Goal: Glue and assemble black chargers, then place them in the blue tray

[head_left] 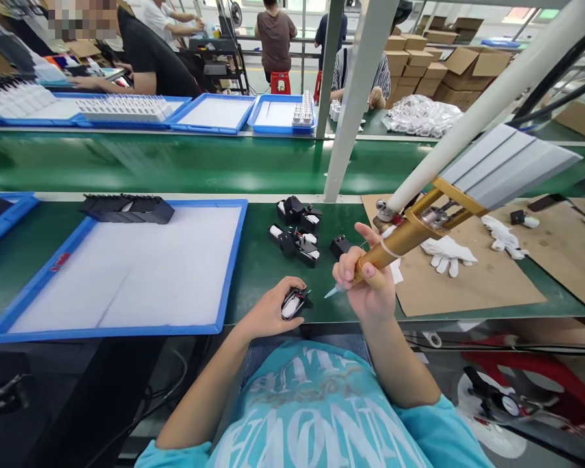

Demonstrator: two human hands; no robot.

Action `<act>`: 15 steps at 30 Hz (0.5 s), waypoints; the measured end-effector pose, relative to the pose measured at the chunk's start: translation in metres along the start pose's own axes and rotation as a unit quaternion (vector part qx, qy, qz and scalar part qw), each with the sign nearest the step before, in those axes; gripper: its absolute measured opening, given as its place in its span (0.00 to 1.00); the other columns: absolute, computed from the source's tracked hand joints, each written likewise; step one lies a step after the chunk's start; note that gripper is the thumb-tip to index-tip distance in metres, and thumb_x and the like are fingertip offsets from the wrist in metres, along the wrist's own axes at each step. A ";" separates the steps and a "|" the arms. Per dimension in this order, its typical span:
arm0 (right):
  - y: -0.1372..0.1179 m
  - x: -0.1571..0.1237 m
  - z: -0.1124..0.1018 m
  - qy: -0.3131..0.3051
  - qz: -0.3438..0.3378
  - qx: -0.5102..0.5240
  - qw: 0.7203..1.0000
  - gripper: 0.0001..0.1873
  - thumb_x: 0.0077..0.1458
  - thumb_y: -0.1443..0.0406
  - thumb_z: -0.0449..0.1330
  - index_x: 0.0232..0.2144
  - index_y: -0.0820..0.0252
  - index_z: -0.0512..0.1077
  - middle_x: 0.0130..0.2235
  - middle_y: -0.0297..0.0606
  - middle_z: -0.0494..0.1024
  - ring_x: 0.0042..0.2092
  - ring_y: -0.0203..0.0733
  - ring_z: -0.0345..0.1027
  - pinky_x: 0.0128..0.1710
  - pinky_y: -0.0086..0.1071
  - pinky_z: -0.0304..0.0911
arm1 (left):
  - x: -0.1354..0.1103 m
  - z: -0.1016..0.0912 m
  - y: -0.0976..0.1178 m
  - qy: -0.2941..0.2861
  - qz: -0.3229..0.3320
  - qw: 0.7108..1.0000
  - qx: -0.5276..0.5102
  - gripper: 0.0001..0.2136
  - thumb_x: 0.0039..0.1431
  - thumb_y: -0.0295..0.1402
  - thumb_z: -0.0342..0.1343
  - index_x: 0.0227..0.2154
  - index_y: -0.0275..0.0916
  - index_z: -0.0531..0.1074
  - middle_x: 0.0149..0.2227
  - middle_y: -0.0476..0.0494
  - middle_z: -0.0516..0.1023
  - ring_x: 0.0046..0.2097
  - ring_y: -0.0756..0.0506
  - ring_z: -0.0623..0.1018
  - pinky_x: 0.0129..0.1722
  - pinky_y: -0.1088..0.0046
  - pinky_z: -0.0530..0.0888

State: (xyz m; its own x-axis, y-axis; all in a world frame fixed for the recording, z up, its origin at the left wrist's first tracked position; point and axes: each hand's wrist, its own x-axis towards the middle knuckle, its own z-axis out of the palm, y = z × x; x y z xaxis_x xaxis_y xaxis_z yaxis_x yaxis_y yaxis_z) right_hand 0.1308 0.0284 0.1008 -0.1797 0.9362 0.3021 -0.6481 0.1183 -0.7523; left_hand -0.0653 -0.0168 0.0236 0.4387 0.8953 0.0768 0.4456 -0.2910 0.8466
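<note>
My left hand (273, 309) is closed round a small black housing (294, 303) with a white part inside, close to the table's front edge. In my right hand (370, 279) is a gold-coloured glue dispensing gun (394, 246), gripped by its barrel. Its pale blue nozzle (334, 290) points down and left, a short way right of the housing and apart from it. Beyond my hands lies a loose group of similar black housings (297, 227), some showing white parts. One more black housing (340, 246) sits just behind my right hand.
At left, a blue-rimmed tray (175, 273) carries a row of black housings (127, 208). Brown cardboard (468, 292) with white gloves (448, 253) lies at right. A white post (353, 97) and slanting pole (468, 123) rise ahead. Co-workers sit beyond the green conveyor (175, 159).
</note>
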 end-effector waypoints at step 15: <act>0.013 0.006 0.019 0.022 -0.022 0.016 0.999 0.23 0.51 0.57 0.65 0.49 0.50 0.67 0.32 0.28 0.72 0.18 0.28 0.59 0.16 0.27 0.55 | -0.027 0.026 -0.006 0.192 -0.097 0.976 0.017 0.32 0.56 0.36 0.62 0.61 0.47 0.54 0.57 0.42 0.73 0.54 0.42 0.76 0.54 0.63 0.73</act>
State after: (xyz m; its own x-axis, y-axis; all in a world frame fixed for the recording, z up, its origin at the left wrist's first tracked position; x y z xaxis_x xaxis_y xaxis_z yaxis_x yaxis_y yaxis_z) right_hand 0.1072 0.0290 0.1042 -0.1186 0.9440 0.3080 -0.6782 0.1496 -0.7195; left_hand -0.0590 -0.0482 0.0029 0.0215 0.9932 0.1142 0.5190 -0.1088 0.8478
